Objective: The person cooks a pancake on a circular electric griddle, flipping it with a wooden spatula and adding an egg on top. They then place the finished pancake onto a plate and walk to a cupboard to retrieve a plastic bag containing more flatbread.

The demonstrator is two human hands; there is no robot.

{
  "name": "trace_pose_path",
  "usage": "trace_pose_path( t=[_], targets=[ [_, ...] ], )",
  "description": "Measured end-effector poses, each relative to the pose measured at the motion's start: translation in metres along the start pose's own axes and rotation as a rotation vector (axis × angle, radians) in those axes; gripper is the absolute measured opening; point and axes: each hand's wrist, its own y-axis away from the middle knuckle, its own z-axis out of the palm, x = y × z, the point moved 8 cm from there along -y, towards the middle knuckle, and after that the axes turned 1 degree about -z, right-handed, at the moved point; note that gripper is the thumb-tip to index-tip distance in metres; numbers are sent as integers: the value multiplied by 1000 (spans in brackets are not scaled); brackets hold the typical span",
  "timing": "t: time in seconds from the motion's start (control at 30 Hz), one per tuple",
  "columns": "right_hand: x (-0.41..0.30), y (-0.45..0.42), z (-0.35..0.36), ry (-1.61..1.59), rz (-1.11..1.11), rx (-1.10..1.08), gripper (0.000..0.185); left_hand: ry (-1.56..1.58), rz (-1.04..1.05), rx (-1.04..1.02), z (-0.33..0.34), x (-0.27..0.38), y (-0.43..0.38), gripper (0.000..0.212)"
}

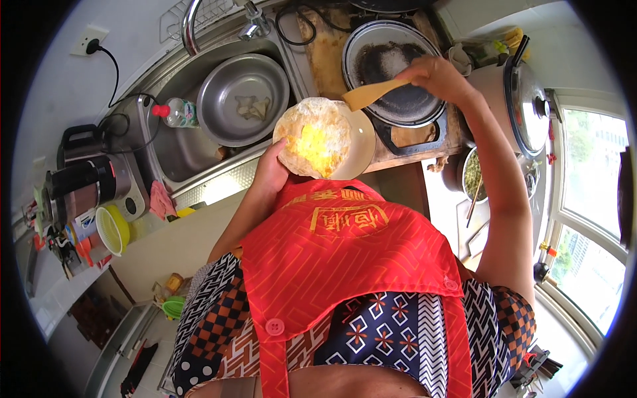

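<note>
My right hand (434,75) grips a wooden spatula (375,93), its flat end over the far right edge of a pale plate (363,144). A round flatbread with yellow egg on it (318,137) lies on the plate's left part. My left hand (272,166) holds the plate and flatbread at their left side; the fingers underneath are hidden. Just behind the spatula is a round, dark griddle pan (393,107) with whitish powder or residue on its cooking surface.
To the left, a metal basin (209,119) and a red-capped bottle (180,113) sit in the sink (176,164). A wooden board (323,64) lies under the griddle. On the right stand a lidded cooker (490,94) and a bowl of chopped greens (472,171) with chopsticks.
</note>
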Motion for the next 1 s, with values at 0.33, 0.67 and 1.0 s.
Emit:
trace_pose_path(
  t=[0.33, 0.67, 1.0],
  targets=[
    [-26, 107, 177, -618, 443, 218, 25, 69, -105, -207, 31, 9, 22, 55],
    [-11, 93, 237, -615, 704, 103, 27, 102, -56, -205, 42, 9, 18, 55],
    [35, 74, 225, -331, 432, 29, 29, 36, -86, -320, 82, -11, -11, 68]
  ],
)
